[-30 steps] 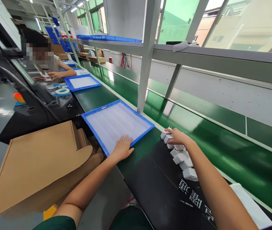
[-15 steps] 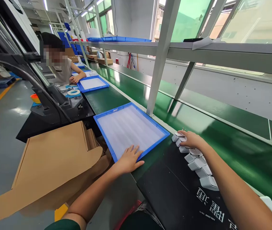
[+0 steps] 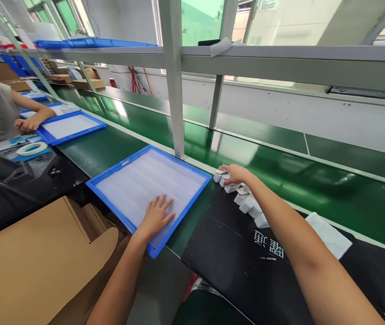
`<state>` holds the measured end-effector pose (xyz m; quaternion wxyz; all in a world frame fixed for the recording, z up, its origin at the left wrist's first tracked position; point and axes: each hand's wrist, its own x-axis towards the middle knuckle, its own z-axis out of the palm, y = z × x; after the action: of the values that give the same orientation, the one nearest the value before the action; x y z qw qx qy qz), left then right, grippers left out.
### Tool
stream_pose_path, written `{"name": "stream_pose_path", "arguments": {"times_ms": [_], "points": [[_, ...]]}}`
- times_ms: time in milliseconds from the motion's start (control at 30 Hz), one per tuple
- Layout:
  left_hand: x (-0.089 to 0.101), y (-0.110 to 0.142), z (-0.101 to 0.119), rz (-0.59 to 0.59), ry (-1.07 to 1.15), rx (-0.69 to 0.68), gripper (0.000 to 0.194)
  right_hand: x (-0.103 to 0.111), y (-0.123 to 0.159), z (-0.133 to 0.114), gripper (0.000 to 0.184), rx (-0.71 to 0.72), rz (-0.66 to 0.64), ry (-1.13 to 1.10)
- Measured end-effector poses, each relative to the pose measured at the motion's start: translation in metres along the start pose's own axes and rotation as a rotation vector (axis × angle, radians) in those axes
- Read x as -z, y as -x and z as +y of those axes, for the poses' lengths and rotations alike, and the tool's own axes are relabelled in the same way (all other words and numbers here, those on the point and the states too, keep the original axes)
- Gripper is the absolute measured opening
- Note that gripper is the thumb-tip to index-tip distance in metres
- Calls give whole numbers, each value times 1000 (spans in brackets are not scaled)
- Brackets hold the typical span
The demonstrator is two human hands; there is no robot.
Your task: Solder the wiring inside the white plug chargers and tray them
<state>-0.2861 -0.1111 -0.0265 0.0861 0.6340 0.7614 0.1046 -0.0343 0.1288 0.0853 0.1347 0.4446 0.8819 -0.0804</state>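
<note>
My left hand (image 3: pixel 155 217) lies with spread fingers over the white lining of a blue-rimmed tray (image 3: pixel 187 212), near its closest corner. Several small white blocks (image 3: pixel 247 204), which look like power adapters, stand in a slanting row along the back edge of a black mat (image 3: pixel 226 257). My right hand (image 3: pixel 236 174) is at the far end of this row, its fingers curled round one white power adapter (image 3: pixel 224 179). Small metal prongs show just above those fingertips. The hand and forearm cover part of the row.
An open cardboard box (image 3: pixel 33 257) stands at the left. Behind the row run a green bench surface (image 3: pixel 300 194) and a metal post (image 3: pixel 173 90) carrying a shelf. A white sheet (image 3: pixel 329 234) lies on the right. A co-worker's arm (image 3: pixel 34 113) rests beside another blue tray (image 3: pixel 73 126).
The view has swung to the right. My left hand has shifted from the tray's near rim farther onto the white lining. My right hand stays at the far end of the row.
</note>
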Motion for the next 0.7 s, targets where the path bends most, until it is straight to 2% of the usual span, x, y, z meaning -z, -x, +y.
{"name": "stream_pose_path", "arguments": {"times_ms": [233,400,467,600,633,700], "points": [[0,-2,-5,62,12,-19,45,11,-6,-2,72,18,-89,-16],[2,-6,-9,125,81,-19,43,12,17,-8,80,28,-95,-79],[10,-8,-9,141,143,-33,46,13,39,1,80,49,-10,-167],[36,-22,8,110,256,-70,59,-1,111,38,67,82,365,-434],[43,-29,16,103,274,-87,62,-10,132,49,65,42,413,-491],[55,-51,37,78,321,-131,69,-33,170,67,66,-80,411,-593]]}}
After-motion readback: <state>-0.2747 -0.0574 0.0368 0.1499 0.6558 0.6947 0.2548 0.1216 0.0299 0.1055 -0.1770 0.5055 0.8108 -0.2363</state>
